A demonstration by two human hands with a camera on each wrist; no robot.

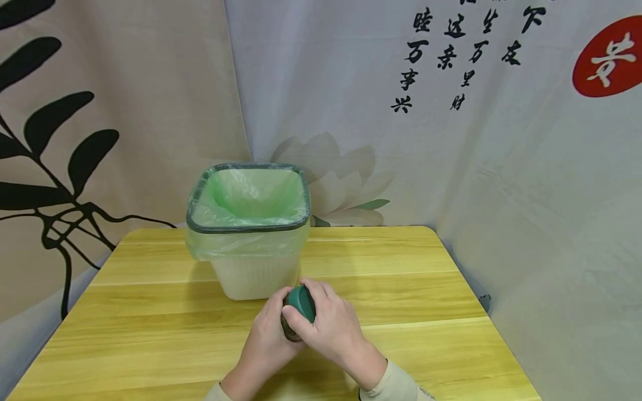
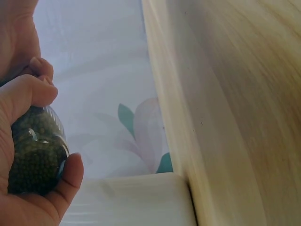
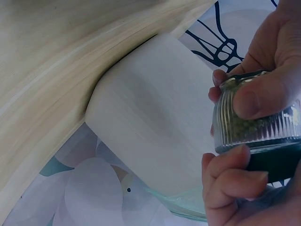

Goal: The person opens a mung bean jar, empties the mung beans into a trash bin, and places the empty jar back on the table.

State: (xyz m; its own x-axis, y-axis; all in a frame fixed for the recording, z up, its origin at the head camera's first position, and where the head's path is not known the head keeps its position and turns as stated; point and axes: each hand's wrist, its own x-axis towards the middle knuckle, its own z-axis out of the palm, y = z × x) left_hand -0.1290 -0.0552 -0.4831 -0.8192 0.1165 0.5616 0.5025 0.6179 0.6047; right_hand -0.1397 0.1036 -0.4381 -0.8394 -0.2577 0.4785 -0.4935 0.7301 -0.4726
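Observation:
Both hands meet around a small ribbed clear jar (image 3: 230, 117) full of small green beans. The left hand (image 1: 271, 334) grips the jar's body, its thumb lying across the ribbed wall in the right wrist view. Fingers of the right hand (image 1: 333, 323) curl round the dark green lid (image 1: 303, 302). The lid sits on the jar. The jar is tilted and held above the table's near middle, much of it covered by the hands in the head view.
Just beyond the hands stands a pale bin (image 1: 256, 275) with a dark rim, lined with a thin green plastic bag (image 1: 251, 217). It rests on a wooden table (image 1: 401, 289). Printed cloth curtains (image 1: 341, 83) hang behind and beside the table.

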